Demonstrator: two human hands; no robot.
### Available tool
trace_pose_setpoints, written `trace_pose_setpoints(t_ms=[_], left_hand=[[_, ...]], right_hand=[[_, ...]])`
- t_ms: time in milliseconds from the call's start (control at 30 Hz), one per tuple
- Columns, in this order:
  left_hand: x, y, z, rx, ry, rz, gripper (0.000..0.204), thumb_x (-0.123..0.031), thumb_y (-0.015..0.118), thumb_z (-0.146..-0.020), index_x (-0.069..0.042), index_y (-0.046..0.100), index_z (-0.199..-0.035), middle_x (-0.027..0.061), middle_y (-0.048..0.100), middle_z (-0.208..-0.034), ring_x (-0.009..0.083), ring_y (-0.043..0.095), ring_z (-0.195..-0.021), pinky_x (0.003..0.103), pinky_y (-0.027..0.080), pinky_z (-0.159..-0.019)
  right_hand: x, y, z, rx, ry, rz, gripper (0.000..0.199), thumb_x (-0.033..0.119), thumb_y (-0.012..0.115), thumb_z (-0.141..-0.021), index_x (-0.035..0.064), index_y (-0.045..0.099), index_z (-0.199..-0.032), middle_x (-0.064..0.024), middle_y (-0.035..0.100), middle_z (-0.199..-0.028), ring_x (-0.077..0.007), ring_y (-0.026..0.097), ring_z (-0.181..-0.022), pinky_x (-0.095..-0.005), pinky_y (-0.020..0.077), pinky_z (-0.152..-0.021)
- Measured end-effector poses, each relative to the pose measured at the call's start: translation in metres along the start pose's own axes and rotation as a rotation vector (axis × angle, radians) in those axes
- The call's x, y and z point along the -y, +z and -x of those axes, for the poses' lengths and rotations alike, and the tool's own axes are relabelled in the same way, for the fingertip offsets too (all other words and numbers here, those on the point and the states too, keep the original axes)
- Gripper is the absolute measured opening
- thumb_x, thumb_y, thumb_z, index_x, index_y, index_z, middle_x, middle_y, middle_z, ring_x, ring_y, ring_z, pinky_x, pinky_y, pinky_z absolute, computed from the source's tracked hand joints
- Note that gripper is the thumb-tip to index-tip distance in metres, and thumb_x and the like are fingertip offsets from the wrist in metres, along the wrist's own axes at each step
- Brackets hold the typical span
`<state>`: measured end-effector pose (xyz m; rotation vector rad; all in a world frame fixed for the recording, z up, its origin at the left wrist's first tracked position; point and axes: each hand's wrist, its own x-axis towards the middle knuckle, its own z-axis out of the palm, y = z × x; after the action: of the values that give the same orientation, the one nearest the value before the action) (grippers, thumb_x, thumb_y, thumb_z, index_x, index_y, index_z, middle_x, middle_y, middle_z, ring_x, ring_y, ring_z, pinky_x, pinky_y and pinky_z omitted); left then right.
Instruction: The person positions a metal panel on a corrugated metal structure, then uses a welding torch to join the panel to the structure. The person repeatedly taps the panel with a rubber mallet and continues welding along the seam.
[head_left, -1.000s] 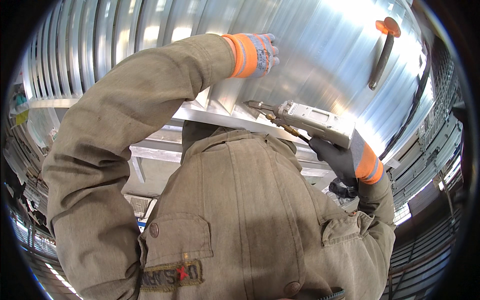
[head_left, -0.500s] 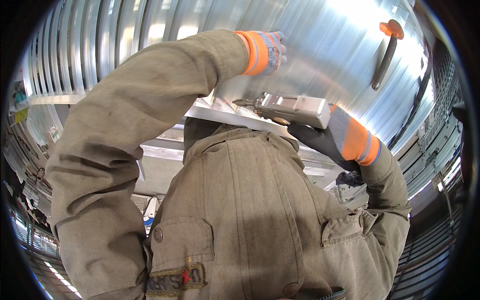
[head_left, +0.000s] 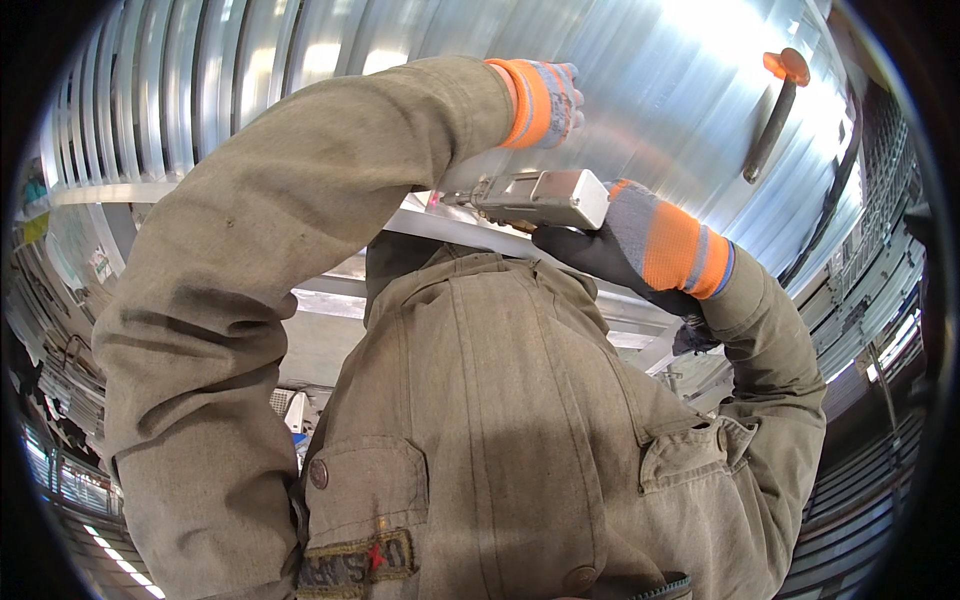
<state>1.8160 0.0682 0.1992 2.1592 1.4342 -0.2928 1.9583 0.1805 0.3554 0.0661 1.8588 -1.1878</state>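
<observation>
My right hand point(head_left: 655, 245), in a grey and orange knit glove with dark palm, is wrapped round a drill-like power tool point(head_left: 535, 200) with a boxy silver-grey body. The tool's narrow nose points left, close to a bare metal edge rail point(head_left: 450, 228) in front of my chest; whether its tip touches anything is hidden by my left sleeve. Farther out, my left hand point(head_left: 545, 103), gloved alike, rests over the ribbed, shiny metal panel point(head_left: 640, 150). Its fingers look curled in, and what they hold, if anything, is hidden beneath them.
A hammer point(head_left: 770, 130) with a dark handle and orange-brown head lies on the panel at the far right. Raised metal ribs point(head_left: 180, 100) run across the far left. Dark wire mesh point(head_left: 885, 140) and stacked metal lengths point(head_left: 870, 290) stand beyond the right side.
My right hand has moved the power tool to the left, so its nose is now nearer my left forearm. My left hand has shifted slightly right. The hammer has stayed on the panel.
</observation>
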Motion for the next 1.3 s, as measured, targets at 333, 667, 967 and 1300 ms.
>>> trace_pose_setpoints(t_ms=[333,667,967,1300], left_hand=[[0.002,-0.004,0.003,0.024,0.084,-0.090,0.032,-0.021,0.083,-0.098,-0.015,0.082,-0.130,0.0012,0.073,-0.141,0.0294,0.063,-0.141,0.038,0.055,-0.118],[-0.004,-0.017,0.014,0.068,0.045,-0.102,0.033,-0.025,0.084,-0.100,-0.022,0.084,-0.133,-0.0037,0.071,-0.151,0.0235,0.062,-0.145,0.035,0.050,-0.122],[-0.004,-0.021,0.016,0.102,0.065,-0.079,0.038,-0.030,0.084,-0.101,-0.024,0.083,-0.138,-0.0017,0.069,-0.160,0.0258,0.058,-0.155,0.042,0.043,-0.131],[-0.005,-0.015,0.014,0.080,0.027,-0.035,0.039,-0.031,0.084,-0.102,-0.023,0.082,-0.141,-0.0011,0.069,-0.160,0.0272,0.056,-0.157,0.043,0.042,-0.132]], right_hand=[[0.002,0.005,-0.015,-0.003,-0.034,0.004,0.039,0.041,0.067,-0.113,0.0234,0.076,-0.146,-0.0160,0.084,-0.106,-0.0396,0.080,-0.094,-0.0475,0.0631,-0.086],[-0.002,0.006,-0.026,0.096,0.091,0.195,0.048,0.054,0.069,-0.111,0.0086,0.079,-0.124,-0.0197,0.075,-0.077,-0.0390,0.074,-0.071,-0.0508,0.0598,-0.072],[-0.007,0.013,-0.035,0.033,0.032,0.203,0.057,0.059,0.068,-0.110,0.0037,0.079,-0.117,-0.0208,0.073,-0.071,-0.0388,0.074,-0.067,-0.0533,0.0595,-0.071],[0.005,0.012,-0.036,-0.013,-0.127,0.029,0.044,0.047,0.069,-0.111,0.0121,0.076,-0.137,-0.0180,0.081,-0.092,-0.0358,0.079,-0.081,-0.0492,0.0626,-0.081]])
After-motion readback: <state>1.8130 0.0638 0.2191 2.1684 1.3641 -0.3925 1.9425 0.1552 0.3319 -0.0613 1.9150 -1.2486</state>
